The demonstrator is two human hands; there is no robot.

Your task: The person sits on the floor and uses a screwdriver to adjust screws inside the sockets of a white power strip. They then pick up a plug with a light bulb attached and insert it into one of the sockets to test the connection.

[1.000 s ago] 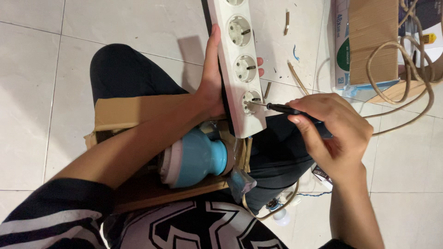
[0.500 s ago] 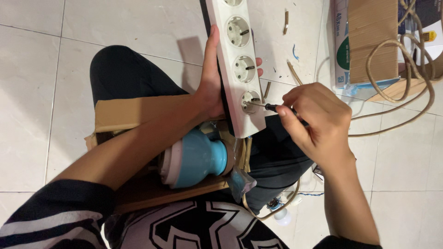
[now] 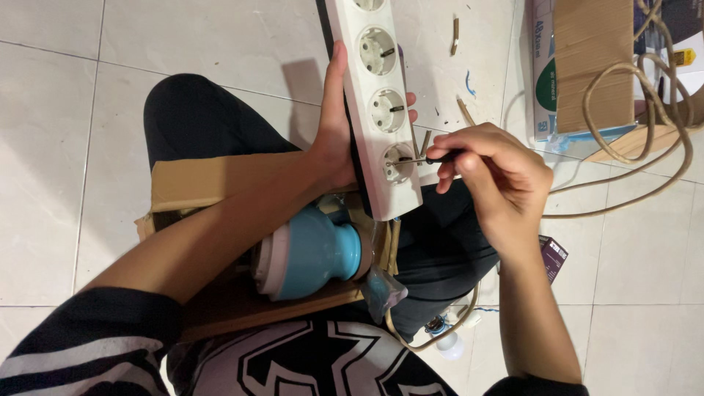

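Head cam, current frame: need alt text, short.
A seated person's left hand steadies a white power strip while the right hand works a small screwdriver into its nearest socket. A blue-and-white appliance sits in a cardboard box on their lap, above a tiled floor.

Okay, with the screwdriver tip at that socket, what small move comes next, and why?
Probably turn the screwdriver in place: its tip sits in the nearest socket of the white power strip, the right hand grips it, and the left hand steadies the strip.
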